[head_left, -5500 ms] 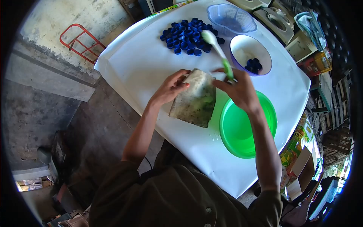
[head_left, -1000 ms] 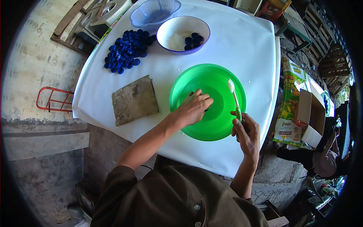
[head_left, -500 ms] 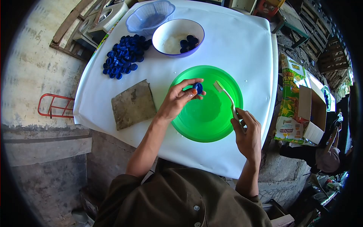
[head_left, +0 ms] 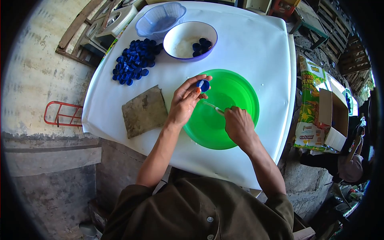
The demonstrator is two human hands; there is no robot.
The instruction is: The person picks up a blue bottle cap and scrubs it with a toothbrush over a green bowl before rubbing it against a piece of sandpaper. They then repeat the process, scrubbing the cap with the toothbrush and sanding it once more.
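My left hand [head_left: 184, 103] is closed on a small blue bottle cap [head_left: 203, 85], pinched at the fingertips with its hollow side showing. It is over the left edge of a green basin [head_left: 244, 94]. My right hand [head_left: 240, 126] is wrapped around the handle of a toothbrush [head_left: 218, 110] above the basin. The brush points left, its head just below my left fingers; the bristles cannot be made out. Beyond the basin sits a white bowl with a purple outside [head_left: 189, 33], holding several blue caps [head_left: 201, 47] and some whitish, foamy-looking matter.
A heap of blue caps [head_left: 134, 62] lies on the white-covered table [head_left: 272, 52], in front of a pale blue plastic basket [head_left: 160, 21]. A worn flat board [head_left: 145, 112] rests left of the basin. At right are an open cardboard box [head_left: 333, 116] and another person [head_left: 350, 166].
My right hand has moved left and turned palm down, bringing the toothbrush low toward my left hand. My left hand has shifted slightly up and left with the cap.
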